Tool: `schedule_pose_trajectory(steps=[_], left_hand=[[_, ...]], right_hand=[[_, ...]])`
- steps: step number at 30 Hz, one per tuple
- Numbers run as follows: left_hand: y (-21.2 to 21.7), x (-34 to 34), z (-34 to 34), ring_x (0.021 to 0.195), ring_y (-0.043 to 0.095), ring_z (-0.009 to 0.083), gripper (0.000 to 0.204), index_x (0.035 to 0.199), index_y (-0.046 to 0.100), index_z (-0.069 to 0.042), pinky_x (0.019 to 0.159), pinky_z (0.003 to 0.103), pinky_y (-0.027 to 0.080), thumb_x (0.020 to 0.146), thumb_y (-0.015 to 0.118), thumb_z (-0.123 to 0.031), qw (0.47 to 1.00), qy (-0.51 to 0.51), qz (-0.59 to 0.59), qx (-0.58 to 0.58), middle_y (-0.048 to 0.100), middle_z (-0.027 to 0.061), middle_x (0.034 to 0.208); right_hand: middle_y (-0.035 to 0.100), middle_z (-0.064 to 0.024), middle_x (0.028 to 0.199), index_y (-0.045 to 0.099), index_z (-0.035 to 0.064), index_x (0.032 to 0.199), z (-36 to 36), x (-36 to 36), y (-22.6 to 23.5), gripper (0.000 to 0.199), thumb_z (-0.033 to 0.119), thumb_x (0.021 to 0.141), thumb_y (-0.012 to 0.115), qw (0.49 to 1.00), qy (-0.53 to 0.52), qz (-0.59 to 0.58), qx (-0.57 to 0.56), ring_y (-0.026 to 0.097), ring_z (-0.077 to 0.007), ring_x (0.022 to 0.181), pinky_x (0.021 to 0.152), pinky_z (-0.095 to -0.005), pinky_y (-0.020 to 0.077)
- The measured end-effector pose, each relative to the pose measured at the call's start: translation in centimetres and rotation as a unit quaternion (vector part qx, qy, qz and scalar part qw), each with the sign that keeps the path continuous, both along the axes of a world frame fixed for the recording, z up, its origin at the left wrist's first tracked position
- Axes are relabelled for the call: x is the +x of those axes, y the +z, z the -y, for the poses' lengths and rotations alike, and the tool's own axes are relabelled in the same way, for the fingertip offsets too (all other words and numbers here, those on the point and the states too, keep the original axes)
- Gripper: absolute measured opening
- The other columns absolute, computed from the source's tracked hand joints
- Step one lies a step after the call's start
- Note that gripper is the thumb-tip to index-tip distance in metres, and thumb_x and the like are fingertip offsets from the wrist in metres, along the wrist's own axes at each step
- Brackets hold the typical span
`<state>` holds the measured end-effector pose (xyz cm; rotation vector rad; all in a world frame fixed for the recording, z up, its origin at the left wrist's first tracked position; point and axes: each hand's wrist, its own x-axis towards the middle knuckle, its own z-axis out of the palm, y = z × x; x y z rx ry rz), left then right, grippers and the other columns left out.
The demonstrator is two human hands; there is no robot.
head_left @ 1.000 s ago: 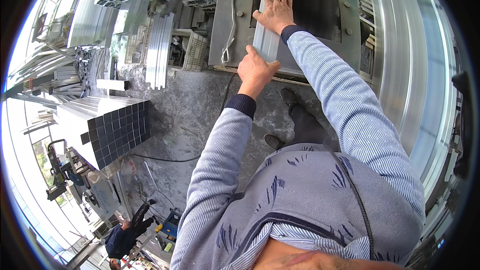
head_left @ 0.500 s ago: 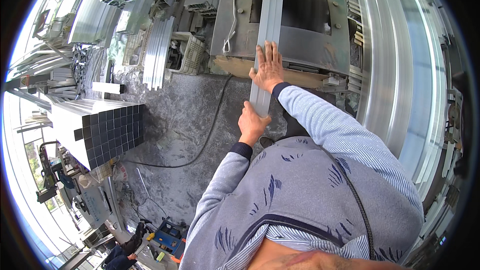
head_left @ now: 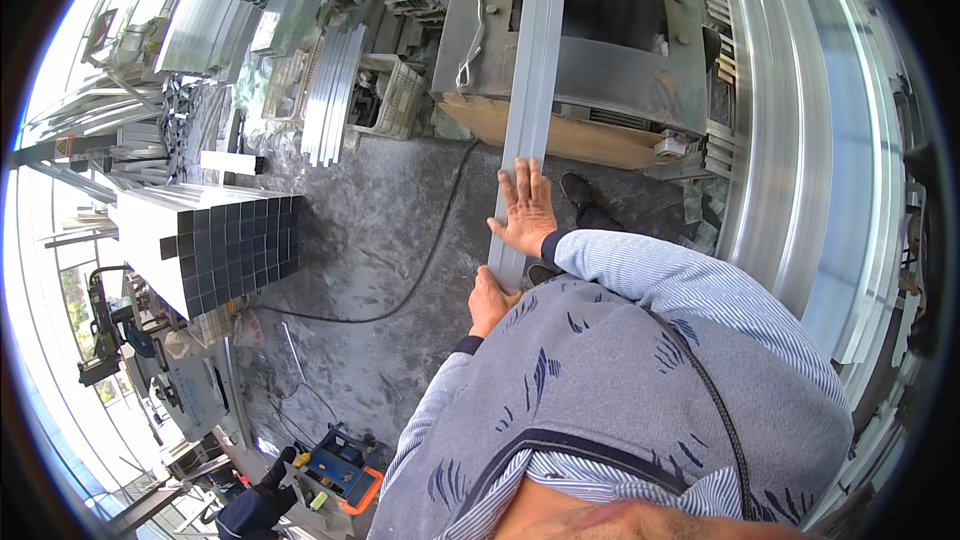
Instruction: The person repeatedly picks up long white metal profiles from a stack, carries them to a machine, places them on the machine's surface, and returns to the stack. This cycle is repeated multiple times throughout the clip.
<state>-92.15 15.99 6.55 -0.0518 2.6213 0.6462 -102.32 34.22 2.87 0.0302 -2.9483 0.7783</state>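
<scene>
A long grey aluminium profile [head_left: 533, 90] with lengthwise grooves reaches from my body out over the metal machine table [head_left: 590, 60]. My left hand [head_left: 490, 302] is wrapped round its near end, close to my waist. Farther along, my right hand [head_left: 528, 208] lies flat on top of the profile, fingers stretched out and a little apart, thumb at the left edge. The far end of the profile overlaps the dark rectangular opening [head_left: 615, 10] in the table.
A stack of dark-ended square tubes [head_left: 235, 252] stands at the left. Beside a pale plastic crate [head_left: 400, 100] lean silvery strips [head_left: 333, 95]. A black cable [head_left: 430, 255] crosses the floor. Long profiles [head_left: 775, 130] line the right side. Another person's dark sleeve [head_left: 245, 515] shows beside a blue toolbox [head_left: 345, 475].
The profile has come back toward my body, and its far end now shows over the table opening. Both hands have moved nearer my waist with it.
</scene>
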Motion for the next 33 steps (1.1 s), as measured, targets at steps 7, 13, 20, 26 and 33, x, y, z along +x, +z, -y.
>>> schedule_pose_trajectory(steps=[7, 13, 20, 26, 33], left_hand=[[0.5, -8.2, -4.9, 0.104, 0.074, 0.054, 0.069, 0.121, 0.05, 0.0, 0.088, 0.061, 0.06, 0.076, 0.09, -0.031, 0.999, -0.026, -0.027, 0.011, 0.072, 0.0316, 0.115], [4.5, -25.1, -16.3, 0.109, 0.075, 0.051, 0.076, 0.126, 0.05, 0.002, 0.094, 0.057, 0.063, 0.073, 0.092, -0.032, 0.995, -0.058, -0.077, 0.01, 0.074, 0.0302, 0.118], [9.3, -35.3, -25.5, 0.112, 0.078, 0.0479, 0.088, 0.133, 0.049, 0.007, 0.097, 0.052, 0.064, 0.074, 0.094, -0.04, 0.996, -0.072, -0.042, -0.027, 0.076, 0.0309, 0.12], [6.3, -28.4, -21.2, 0.11, 0.076, 0.0501, 0.086, 0.131, 0.049, 0.005, 0.095, 0.055, 0.064, 0.073, 0.095, -0.038, 0.995, -0.076, -0.069, 0.003, 0.075, 0.032, 0.119], [4.0, -16.7, -11.8, 0.109, 0.076, 0.0512, 0.082, 0.128, 0.048, 0.003, 0.094, 0.056, 0.063, 0.073, 0.096, -0.035, 0.998, -0.047, -0.028, -0.006, 0.073, 0.0315, 0.119]], right_hand=[[0.01, -0.026, 0.184, 0.027, 0.0126, 0.177, -5.0, -7.7, 0.9, 0.107, 0.063, 0.093, 0.072, 1.0, -0.024, -0.004, 0.013, 0.002, -0.0504, 0.17, 0.126, -0.0789, 0.0219], [0.02, -0.0205, 0.183, 0.038, 0.0189, 0.173, -15.9, -24.4, 4.7, 0.093, 0.067, 0.098, 0.063, 0.991, -0.088, -0.036, 0.098, 0.011, -0.0429, 0.17, 0.127, -0.0811, 0.0184], [0.028, -0.013, 0.182, 0.04, 0.0266, 0.175, -25.0, -35.1, 7.7, 0.082, 0.07, 0.106, 0.052, 0.978, -0.118, 0.0, 0.174, 0.018, -0.0326, 0.171, 0.129, -0.0772, 0.0157], [0.025, -0.0153, 0.182, 0.042, 0.0249, 0.172, -20.7, -27.6, 5.8, 0.083, 0.064, 0.101, 0.062, 0.988, -0.108, -0.031, 0.102, 0.014, -0.0376, 0.171, 0.128, -0.0792, 0.0214], [0.018, -0.0201, 0.181, 0.041, 0.0196, 0.17, -11.4, -15.1, 4.6, 0.087, 0.057, 0.098, 0.071, 0.997, -0.064, -0.022, 0.037, 0.009, -0.044, 0.17, 0.128, -0.0744, 0.0273]])
